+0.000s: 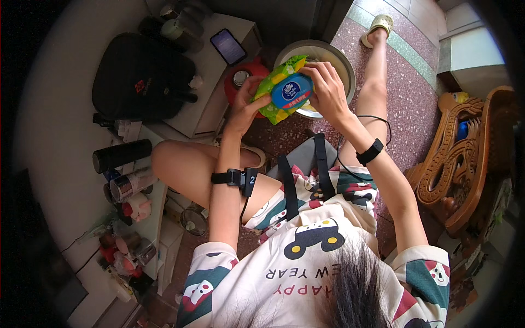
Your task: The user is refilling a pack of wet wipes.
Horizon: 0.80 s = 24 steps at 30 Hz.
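My left hand (247, 107) grips the near left side of a green and yellow Vinda wipes packet (283, 91), its thumb lying on the front. On the packet's right edge is my right hand (327, 91), its fingers bent over the top corner. The packet's blue lid faces up towards me and looks closed. Beneath and behind it stands a round metal basin (350, 74), whose contents are mostly hidden by the packet and my right hand. A red round object (231, 84) with a metal-coloured centre sits left of the packet, partly covered by my left hand.
A smartphone (228, 46) lies on a white cabinet (192, 107) at the left, beside a black backpack (139, 78). Below are a black bottle (122, 156) and a clear tumbler (133, 183). A carved wooden chair (447, 172) stands at the right. A black cable (387, 123) loops by my right arm.
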{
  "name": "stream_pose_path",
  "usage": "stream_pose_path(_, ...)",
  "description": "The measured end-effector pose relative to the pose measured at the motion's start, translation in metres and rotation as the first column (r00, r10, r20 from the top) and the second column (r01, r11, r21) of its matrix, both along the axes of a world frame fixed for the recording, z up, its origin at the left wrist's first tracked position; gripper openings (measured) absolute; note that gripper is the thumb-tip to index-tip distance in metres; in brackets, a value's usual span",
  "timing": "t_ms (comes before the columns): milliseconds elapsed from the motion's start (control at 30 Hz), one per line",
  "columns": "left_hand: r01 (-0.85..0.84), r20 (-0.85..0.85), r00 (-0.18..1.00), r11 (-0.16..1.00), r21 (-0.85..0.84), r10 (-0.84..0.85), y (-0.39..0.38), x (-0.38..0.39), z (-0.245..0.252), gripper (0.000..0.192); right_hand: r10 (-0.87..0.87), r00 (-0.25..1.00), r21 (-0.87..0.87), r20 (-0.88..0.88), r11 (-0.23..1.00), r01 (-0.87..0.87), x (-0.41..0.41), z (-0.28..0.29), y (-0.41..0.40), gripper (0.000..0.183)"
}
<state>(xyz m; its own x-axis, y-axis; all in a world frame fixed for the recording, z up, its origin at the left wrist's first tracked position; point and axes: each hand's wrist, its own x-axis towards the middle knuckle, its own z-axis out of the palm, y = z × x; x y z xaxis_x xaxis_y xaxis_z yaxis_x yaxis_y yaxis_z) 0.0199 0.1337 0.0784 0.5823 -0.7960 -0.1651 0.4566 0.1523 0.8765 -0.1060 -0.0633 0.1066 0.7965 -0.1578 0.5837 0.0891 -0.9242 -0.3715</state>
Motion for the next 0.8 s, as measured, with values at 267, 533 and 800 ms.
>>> stream_pose_path(267, 0.097, 0.202, 0.966, 0.948, 0.304, -0.164, -0.001, 0.002, 0.004, 0.047, 0.164, 0.979, 0.144, -0.121, 0.979, -0.146, -0.001, -0.005, 0.000, 0.034)
stream_pose_path(533, 0.050, 0.327, 0.935, 0.967, 0.250, -0.133, -0.002, 0.006, -0.015, 0.042, 0.191, 0.966, 0.350, -0.176, 0.929, -0.120, -0.003, -0.003, 0.004, 0.021)
stream_pose_path(800, -0.015, 0.310, 0.949, 0.972, 0.233, -0.059, 0.001, 0.001, -0.009, 0.036, 0.172, 0.978, 0.153, -0.116, 0.976, -0.153, -0.005, 0.002, 0.002, 0.035)
